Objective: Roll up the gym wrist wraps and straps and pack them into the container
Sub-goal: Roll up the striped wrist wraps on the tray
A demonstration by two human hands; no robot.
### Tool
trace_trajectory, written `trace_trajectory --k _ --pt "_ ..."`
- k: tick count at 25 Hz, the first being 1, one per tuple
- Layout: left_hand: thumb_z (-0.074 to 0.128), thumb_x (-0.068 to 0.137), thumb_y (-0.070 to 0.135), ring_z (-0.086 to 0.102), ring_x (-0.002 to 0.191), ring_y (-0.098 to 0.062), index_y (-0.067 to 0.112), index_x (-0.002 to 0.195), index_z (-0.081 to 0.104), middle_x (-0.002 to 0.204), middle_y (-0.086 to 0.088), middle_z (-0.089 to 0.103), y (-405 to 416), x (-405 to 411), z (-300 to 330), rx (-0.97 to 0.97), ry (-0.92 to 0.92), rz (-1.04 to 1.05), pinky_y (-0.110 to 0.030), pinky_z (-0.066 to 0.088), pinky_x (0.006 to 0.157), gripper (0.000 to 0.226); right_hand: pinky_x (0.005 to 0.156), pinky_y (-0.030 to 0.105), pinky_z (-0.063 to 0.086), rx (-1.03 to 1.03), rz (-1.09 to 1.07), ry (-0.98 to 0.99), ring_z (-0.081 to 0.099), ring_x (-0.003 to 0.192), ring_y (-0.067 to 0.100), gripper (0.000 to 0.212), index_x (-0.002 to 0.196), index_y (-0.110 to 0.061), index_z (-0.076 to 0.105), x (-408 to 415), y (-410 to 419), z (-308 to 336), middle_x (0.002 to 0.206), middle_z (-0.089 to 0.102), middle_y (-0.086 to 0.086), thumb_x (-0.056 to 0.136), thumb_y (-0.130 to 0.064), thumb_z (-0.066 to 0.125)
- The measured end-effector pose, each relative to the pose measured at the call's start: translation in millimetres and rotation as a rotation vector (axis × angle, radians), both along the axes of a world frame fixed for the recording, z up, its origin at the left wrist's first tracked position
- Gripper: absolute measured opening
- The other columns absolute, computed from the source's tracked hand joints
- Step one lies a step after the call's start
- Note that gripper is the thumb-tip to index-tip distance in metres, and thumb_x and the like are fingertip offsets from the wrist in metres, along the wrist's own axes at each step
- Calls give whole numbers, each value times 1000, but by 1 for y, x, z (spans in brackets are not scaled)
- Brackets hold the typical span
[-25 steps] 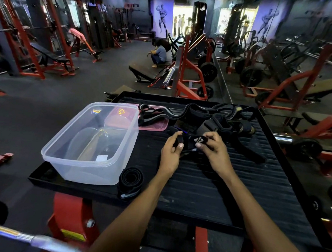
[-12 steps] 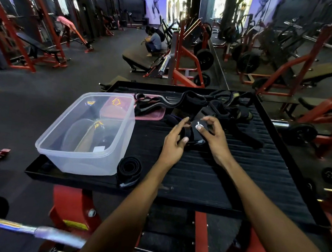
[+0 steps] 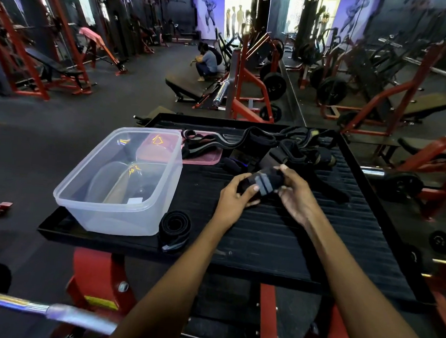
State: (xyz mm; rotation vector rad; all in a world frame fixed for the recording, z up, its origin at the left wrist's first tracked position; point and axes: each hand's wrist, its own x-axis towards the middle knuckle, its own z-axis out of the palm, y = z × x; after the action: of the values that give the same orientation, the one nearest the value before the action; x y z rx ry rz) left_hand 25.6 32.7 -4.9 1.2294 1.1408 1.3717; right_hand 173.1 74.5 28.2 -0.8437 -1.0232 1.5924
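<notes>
Clearly a commercial gym. Beyond the black ribbed platform (image 3: 278, 233): red weight racks (image 3: 248, 91) loaded with plates (image 3: 274, 85), an incline bench (image 3: 55, 66) far left of it, bodybuilder murals (image 3: 209, 9) behind, a chrome barbell (image 3: 48, 312) nearest.

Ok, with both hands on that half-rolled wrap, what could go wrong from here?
1. The wrap is held above the tray between the left hand and right hand; a loosened pinch could let it unwind.
2. The finished roll sits at the tray's near edge, outside the container; a forearm could knock it off.
3. The loose straps are tangled, so pulling one may drag others.
</notes>
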Motion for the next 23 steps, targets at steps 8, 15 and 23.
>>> trace_trajectory --k 8,15,23 --pt "64 86 33 60 112 -18 13 132 49 128 -5 59 -40 -2 10 -22 459 23 -31 48 97 52 78 33 47 80 49 -374 67 94 21 35 107 -18 60 11 -49 -2 108 70 5 76 -12 76" --pt "53 88 11 53 109 -17 9 115 57 115 -5 58 -131 -8 23 410 713 499 -25 41 98 27 78 17 52 281 100 -364 65 91 9 50 116 -6 55 -32 -96 -8 107 68 7 71 -1 77" --pt "73 73 14 48 115 -19 14 123 48 120 -2 50 -177 -65 6 77 663 726 -18 35 95 56 93 28 47 447 298 -522 60 106 12 59 108 -35 53 -73 -114 -28 108 64 -9 64 -11 84"
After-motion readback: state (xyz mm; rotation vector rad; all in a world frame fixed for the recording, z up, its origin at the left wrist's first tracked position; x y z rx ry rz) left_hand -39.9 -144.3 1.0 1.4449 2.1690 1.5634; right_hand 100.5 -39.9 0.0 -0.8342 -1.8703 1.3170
